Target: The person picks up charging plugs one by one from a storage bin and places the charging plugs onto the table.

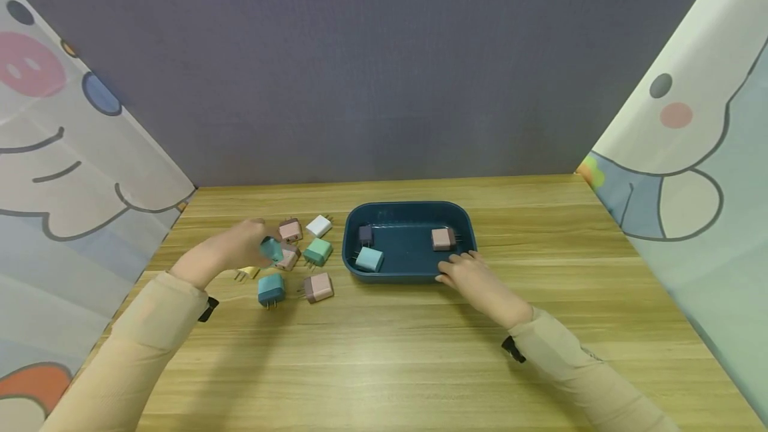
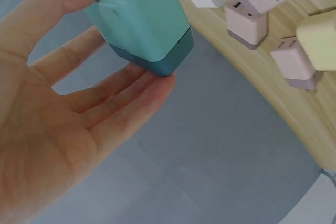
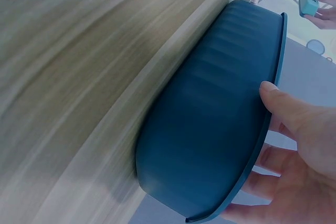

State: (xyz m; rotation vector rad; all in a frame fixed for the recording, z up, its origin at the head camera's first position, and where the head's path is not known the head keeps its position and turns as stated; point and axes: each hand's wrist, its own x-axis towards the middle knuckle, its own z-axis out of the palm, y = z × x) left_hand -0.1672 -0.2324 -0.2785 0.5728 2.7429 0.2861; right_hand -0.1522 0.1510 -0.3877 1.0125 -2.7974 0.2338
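Note:
My left hand (image 1: 243, 244) is raised above the left of the table and pinches a teal charger plug (image 2: 144, 17) between thumb and fingers. Its light upper part has a slot, and the lower part is darker. Several more chargers lie below that hand: a blue one (image 1: 271, 289), a green one (image 1: 318, 252), a white one (image 1: 319, 226), pink ones (image 1: 318, 287) and a partly hidden yellow one (image 1: 249, 272). My right hand (image 1: 480, 287) grips the near right corner of a dark blue plastic bin (image 3: 205, 108), thumb against the outer wall.
Inside the bin lie a light blue charger (image 1: 369, 259), a dark purple one (image 1: 366, 235) and a pink one (image 1: 443, 239). Wood-grain table (image 1: 384, 352) surrounds it. A grey panel (image 1: 384, 72) stands behind, with cartoon-printed cloth (image 1: 666, 152) at both sides.

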